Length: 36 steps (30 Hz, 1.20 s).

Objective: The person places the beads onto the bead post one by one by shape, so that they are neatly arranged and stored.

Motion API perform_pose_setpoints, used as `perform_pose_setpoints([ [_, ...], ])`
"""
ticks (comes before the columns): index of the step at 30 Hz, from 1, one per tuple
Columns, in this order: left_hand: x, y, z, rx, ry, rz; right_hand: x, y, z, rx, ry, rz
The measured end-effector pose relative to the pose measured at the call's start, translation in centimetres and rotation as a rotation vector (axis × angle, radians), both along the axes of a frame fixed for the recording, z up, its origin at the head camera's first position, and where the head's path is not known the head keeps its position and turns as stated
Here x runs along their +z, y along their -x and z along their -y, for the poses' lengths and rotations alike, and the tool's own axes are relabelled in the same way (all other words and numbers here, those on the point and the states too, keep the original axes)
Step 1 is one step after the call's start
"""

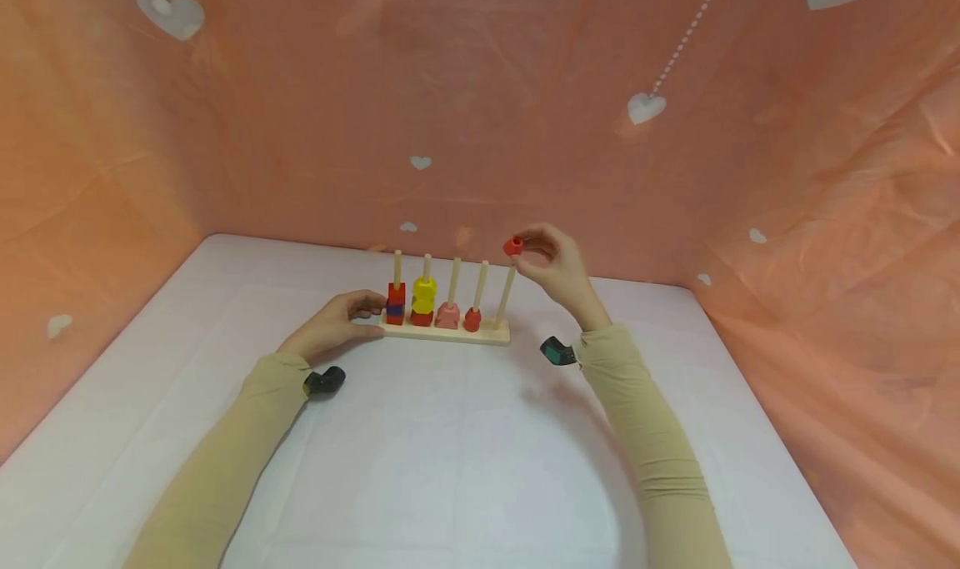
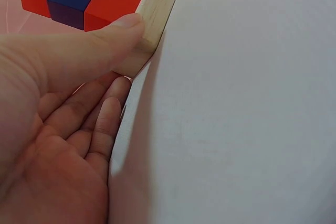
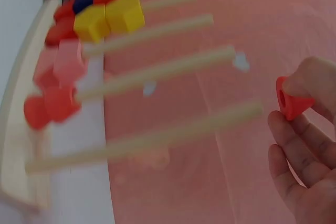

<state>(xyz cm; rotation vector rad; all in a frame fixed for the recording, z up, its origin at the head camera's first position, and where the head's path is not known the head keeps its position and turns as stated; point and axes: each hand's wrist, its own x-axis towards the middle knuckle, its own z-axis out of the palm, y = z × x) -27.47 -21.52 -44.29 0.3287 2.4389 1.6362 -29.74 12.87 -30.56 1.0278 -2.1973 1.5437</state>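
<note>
A wooden peg stand (image 1: 450,335) with several upright pegs stands across the table. My left hand (image 1: 333,323) grips its left end, thumb (image 2: 121,32) against the wood and fingers around the end. My right hand (image 1: 561,277) pinches a red bead (image 3: 294,100) between thumb and fingers. The bead's hole faces the tip of the bare rightmost peg (image 3: 147,142), with a small gap between them in the right wrist view. On the other pegs sit red and blue blocks (image 1: 396,304), yellow beads (image 1: 423,295) over red, pink beads (image 1: 447,316) and red beads (image 1: 472,319).
The stand rests on a white-covered table (image 1: 435,469). Pinkish-orange cloth (image 1: 450,94) with white hearts hangs behind it and along both sides. A dark wrist device shows at the left cuff (image 1: 324,381) and another at the right cuff (image 1: 558,351).
</note>
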Motion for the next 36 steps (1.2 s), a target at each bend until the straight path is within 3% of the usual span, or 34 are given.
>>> perform_pose_setpoints([
  [5, -0.1, 0.0, 0.0, 0.004, -0.014, 0.012, -0.1, -0.4, 1.4, 0.076, -0.021, 0.036],
  [9, -0.1, 0.0, 0.0, -0.001, -0.019, 0.016, -0.6, -0.5, 2.0, 0.077, -0.053, 0.078],
  [18, 0.1, 0.1, 0.1, 0.005, -0.011, 0.019, -1.1, -0.5, 2.8, 0.076, -0.094, 0.082],
  [21, 0.1, 0.0, 0.1, 0.003, -0.010, 0.018, -1.6, -0.5, 2.7, 0.049, -0.137, 0.132],
  [29, 0.0, 0.2, 0.1, -0.002, 0.001, 0.005, -6.2, 1.6, 2.2, -0.013, -0.111, 0.366],
  [36, -0.1, 0.3, 0.1, -0.003, 0.010, 0.002, -9.4, 1.9, 2.3, -0.035, -0.112, 0.439],
])
